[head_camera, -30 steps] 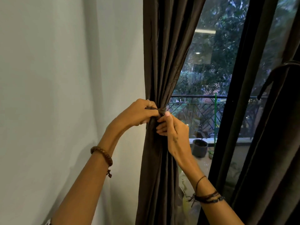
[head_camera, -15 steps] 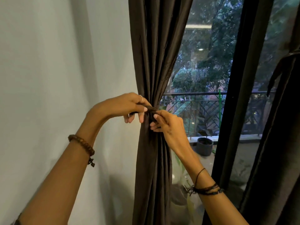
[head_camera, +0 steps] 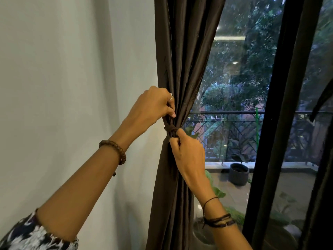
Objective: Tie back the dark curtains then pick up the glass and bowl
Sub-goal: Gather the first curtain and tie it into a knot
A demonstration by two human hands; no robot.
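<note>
A dark brown curtain [head_camera: 182, 56] hangs beside the white wall, gathered at mid height by a dark tie-back band [head_camera: 170, 129] knotted around it. My left hand [head_camera: 153, 107] grips one end of the band just above the knot. Just below the knot, my right hand [head_camera: 187, 156] pinches the other end. A second dark curtain [head_camera: 324, 159] hangs at the far right edge. No glass or bowl is in view.
A white wall [head_camera: 63, 87] fills the left. A black window frame [head_camera: 281, 123] stands right of the glass pane. Outside are a balcony railing [head_camera: 225, 112], a dark plant pot [head_camera: 238, 174] and trees.
My left hand has risen above the knot and my right hand has dropped below it, pulling the band's ends apart. The view has shifted, so the curtain sits nearer the middle.
</note>
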